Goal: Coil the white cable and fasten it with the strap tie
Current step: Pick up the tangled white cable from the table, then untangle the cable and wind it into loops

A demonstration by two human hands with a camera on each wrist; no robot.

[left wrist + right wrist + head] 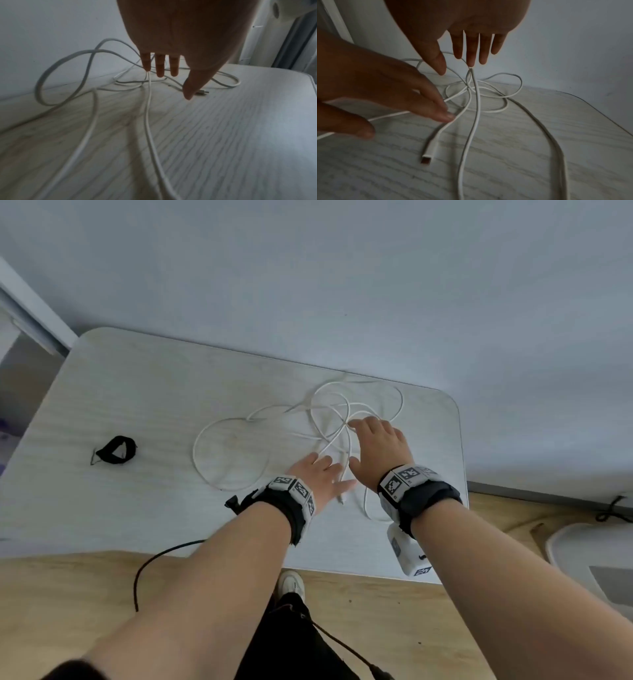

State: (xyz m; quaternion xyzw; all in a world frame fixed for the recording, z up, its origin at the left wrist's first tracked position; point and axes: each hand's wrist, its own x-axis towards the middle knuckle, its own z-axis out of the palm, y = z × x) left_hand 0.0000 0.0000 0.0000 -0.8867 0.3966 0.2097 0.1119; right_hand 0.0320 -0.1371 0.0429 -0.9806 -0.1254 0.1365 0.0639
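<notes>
The white cable (193, 455) lies in loose tangled loops over the middle and right of the white table (120, 392). The black strap tie (114, 450) sits apart at the table's left. My left hand (322, 470) hovers flat over the strands with straight fingers, its fingertips (160, 73) touching the cable (149, 101). My right hand (373, 440) reaches just beyond it, its fingers straight (457, 56), with the middle fingertip at a raised bend of the cable (476, 108). A white plug end (428, 154) lies below the left hand (412, 94).
The table stands against a pale wall (342, 285), and its rounded front right corner (455, 570) is close to my right wrist. A black lead (144, 563) hangs from my left wrist over the front edge. A white object (582, 546) sits on the wooden floor at the right.
</notes>
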